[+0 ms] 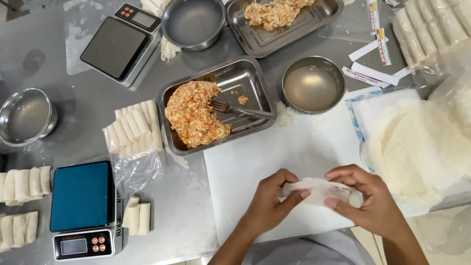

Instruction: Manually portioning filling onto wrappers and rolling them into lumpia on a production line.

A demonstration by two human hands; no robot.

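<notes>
Both my hands hold a thin white wrapper (319, 190) just above the white cutting board (274, 152). My left hand (270, 203) pinches its left end, and my right hand (365, 198) grips its right end with curled fingers. The wrapper looks partly folded or rolled between them. A stack of round white wrappers (417, 147) lies on an opened plastic bag to the right of my right hand. Beyond the board sits a metal tray (250, 78) with orange minced filling (194, 114) and a fork (240, 111) resting in it.
A steel bowl of water (313, 84) stands behind the board. Finished rolls (135, 127) lie on plastic at left, more rolls (22, 184) at the far left edge. A blue kitchen scale (82, 208) is at front left, a black scale (121, 43) at the back.
</notes>
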